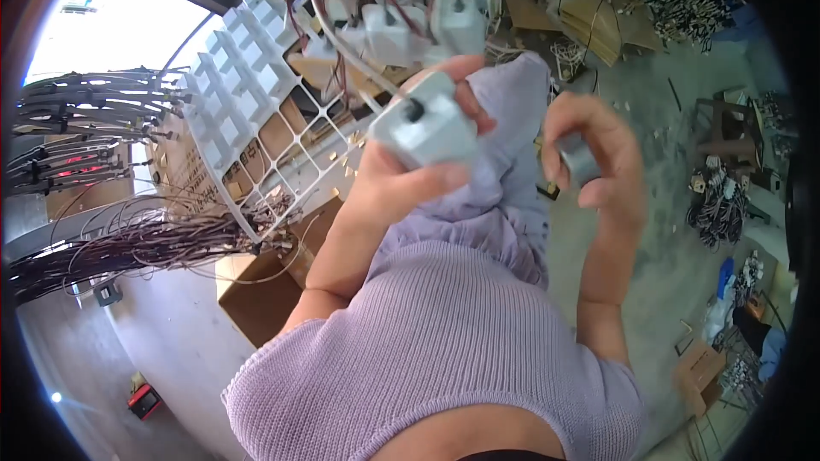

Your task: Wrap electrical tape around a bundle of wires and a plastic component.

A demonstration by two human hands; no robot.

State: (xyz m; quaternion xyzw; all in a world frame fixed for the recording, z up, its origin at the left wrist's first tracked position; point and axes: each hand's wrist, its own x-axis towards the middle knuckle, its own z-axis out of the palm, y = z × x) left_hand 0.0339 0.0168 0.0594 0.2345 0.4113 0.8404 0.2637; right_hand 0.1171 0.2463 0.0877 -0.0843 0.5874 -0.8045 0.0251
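Left grip (382, 190) pinching white housing (437, 130), right grip (613, 152) grey cylinder (580, 160); cable (348, 51) beyond left grip might snag, twisting housing.

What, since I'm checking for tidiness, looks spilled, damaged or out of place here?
Small tan bits lie scattered beside the white grid rack, looking spilled rather than stored. A dark strip lies loose on the floor, right. The white block in the left hand shows no clear damage.

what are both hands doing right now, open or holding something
Left hand: closed around a white boxy housing.
Right hand: curled closed, holding a grey cylindrical piece.
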